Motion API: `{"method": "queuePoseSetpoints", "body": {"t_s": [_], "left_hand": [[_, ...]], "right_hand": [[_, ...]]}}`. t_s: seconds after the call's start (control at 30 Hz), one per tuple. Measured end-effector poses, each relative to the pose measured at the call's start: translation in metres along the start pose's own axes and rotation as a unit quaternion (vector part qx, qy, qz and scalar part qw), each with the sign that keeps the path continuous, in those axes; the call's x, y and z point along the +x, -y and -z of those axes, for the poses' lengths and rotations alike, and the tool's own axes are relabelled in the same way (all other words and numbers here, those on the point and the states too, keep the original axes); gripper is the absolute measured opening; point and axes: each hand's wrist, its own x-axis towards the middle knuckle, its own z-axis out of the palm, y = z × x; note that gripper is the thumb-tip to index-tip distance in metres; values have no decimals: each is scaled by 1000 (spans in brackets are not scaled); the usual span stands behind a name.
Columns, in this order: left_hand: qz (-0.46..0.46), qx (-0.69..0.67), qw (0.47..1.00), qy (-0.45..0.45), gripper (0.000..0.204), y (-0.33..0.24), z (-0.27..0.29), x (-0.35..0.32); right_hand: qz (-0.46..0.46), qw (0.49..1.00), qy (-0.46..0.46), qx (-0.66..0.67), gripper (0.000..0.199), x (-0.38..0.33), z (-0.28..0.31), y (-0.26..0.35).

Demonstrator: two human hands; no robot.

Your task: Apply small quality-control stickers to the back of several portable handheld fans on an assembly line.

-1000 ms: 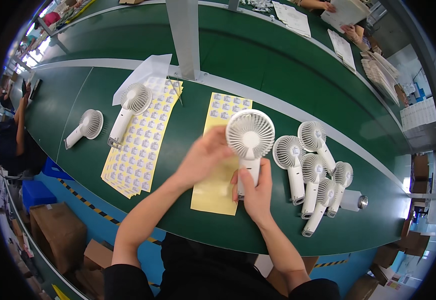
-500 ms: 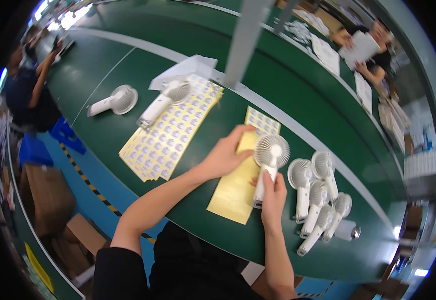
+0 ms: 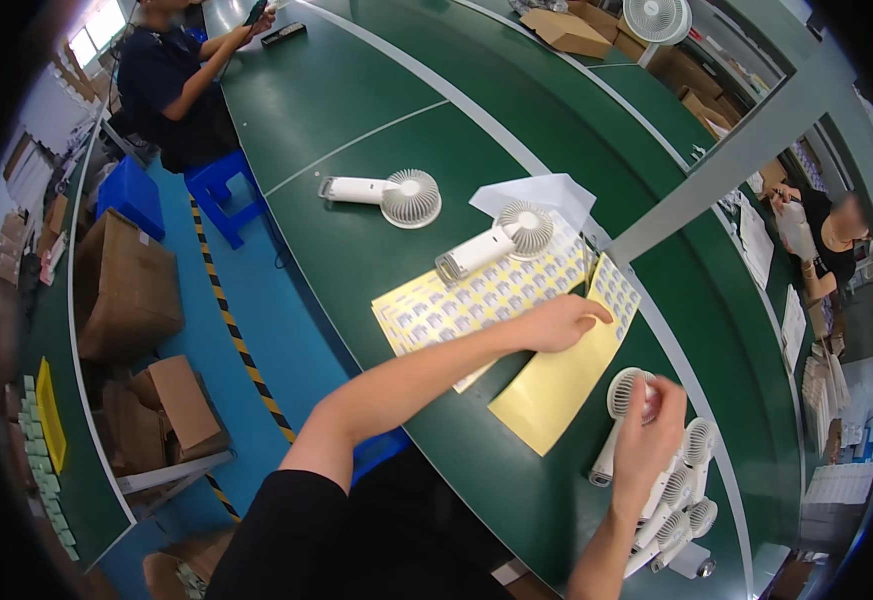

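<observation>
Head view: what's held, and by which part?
Left hand touches the yellow rectangular sticker sheet near its stickers; whether it grips, or the right hand holds anything, is unclear.

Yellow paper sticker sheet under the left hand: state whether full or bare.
Partly bare: the yellow paper sheet shows plain yellow at its near end, grey-printed stickers at its far end.

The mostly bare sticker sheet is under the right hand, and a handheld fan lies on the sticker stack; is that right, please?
No, the head view shows the left hand over the mostly bare sticker sheet; a handheld fan lies on the sticker stack.
</observation>
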Motion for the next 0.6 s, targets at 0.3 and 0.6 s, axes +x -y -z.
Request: {"method": "queuePoseSetpoints", "body": {"t_s": [0.3, 0.6], "left_hand": [[25, 232, 972, 27, 36, -3, -7, -3], [33, 64, 997, -8, 33, -8, -7, -6]], "right_hand": [[45, 961, 253, -99, 69, 70, -161, 108], [-100, 962, 254, -10, 55, 76, -188, 87]]}}
